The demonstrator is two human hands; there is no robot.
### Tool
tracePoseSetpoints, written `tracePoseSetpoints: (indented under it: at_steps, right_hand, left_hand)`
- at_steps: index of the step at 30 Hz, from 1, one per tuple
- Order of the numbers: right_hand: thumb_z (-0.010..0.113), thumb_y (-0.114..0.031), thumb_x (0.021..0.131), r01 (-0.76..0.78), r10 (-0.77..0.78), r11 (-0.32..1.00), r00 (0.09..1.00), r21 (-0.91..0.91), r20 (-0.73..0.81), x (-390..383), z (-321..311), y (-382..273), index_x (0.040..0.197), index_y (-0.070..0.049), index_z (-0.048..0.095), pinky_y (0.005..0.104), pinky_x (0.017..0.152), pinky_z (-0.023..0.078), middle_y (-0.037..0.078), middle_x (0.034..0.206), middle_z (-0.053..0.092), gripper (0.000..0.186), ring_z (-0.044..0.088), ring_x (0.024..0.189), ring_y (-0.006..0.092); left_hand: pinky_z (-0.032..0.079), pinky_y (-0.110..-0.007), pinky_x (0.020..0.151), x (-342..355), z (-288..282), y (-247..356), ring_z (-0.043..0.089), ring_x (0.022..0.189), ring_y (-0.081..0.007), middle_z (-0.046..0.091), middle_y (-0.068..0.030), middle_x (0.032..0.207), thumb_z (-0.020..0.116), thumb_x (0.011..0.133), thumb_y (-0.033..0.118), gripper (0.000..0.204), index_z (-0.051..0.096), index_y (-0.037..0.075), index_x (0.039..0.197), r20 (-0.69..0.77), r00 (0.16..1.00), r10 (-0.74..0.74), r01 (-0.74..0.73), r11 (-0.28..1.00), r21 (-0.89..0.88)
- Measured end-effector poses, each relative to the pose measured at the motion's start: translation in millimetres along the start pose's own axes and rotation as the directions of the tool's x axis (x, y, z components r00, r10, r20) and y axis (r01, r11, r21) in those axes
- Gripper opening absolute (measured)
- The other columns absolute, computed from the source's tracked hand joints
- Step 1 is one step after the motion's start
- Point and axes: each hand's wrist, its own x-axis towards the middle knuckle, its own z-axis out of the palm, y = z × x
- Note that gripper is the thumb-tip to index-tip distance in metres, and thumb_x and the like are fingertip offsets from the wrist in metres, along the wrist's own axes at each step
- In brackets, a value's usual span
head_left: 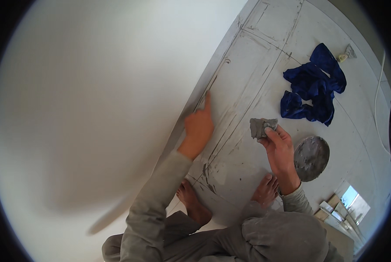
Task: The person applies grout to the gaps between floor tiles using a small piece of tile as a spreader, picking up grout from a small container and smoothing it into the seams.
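My left hand [198,124] is open, its index finger stretched along the grouted joint [216,77] at the foot of the white wall, the other fingers curled. My right hand [276,147] is closed on a small flat spreader [258,128] coated in grey paste, held between thumb and fingers. Just right of that hand is an oval container [316,159] with grey paste inside. Dark paste streaks mark the joints of the white tiles [258,56].
The white wall [86,100] fills the left side. A crumpled blue cloth [313,81], a small scraper [349,51] and a white cable [375,118] lie on the right. Tile offcuts [335,209] sit at the lower right. My bare feet [193,207] are below my hands.
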Motion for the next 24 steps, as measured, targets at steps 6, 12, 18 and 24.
tracePoseSetpoints:
  at_steps: [6,12,18,24]
  right_hand:
    - [0.061,-0.010,0.101,0.007,-0.005,0.995,1.000,-0.096,0.026,0.6,5.5,6.6,0.128,0.003,0.066,0.0315,0.089,0.055,0.008,0.114,0.073,0.030,0.069,0.101,0.0142]
    - [0.061,-0.009,0.101,0.007,-0.002,0.993,0.999,-0.122,0.036,-1.7,1.9,2.3,0.130,0.003,0.065,0.0313,0.089,0.055,0.008,0.115,0.073,0.032,0.069,0.102,0.0144]
    - [0.062,-0.009,0.101,0.049,-0.063,0.986,0.994,-0.161,-0.087,-19.3,-24.4,-18.2,0.129,0.004,0.066,0.0311,0.088,0.055,0.007,0.114,0.073,0.031,0.068,0.100,0.0134]
    - [0.063,-0.009,0.100,0.185,-0.290,0.916,0.918,-0.357,-0.270,-55.2,-68.0,-39.0,0.126,0.003,0.068,0.0287,0.086,0.056,0.005,0.112,0.071,0.028,0.066,0.096,0.0110]
  left_hand:
    - [0.059,-0.050,0.065,26.3,22.6,-11.7,0.073,0.070,-0.0360,0.074,-0.0186,0.083,0.060,0.084,0.007,0.096,0.012,0.018,0.167,0.004,0.999,-0.054,0.054,0.999,0.000]
    - [0.058,-0.052,0.070,-35.2,36.1,-52.1,0.073,0.074,-0.0398,0.074,-0.0228,0.085,0.058,0.083,0.006,0.097,0.010,0.019,0.167,0.163,0.983,-0.082,0.101,0.989,-0.110]
    - [0.058,-0.054,0.075,-143.4,72.5,-93.4,0.073,0.080,-0.0421,0.073,-0.0259,0.087,0.065,0.083,0.016,0.104,0.003,0.010,0.166,0.424,0.895,-0.140,0.162,0.987,-0.018]
    - [0.059,-0.043,0.077,-155.7,49.9,-25.2,0.072,0.093,-0.0342,0.072,-0.0192,0.103,0.069,0.084,0.021,0.054,0.058,0.006,0.134,0.409,0.903,0.131,-0.113,0.991,-0.067]
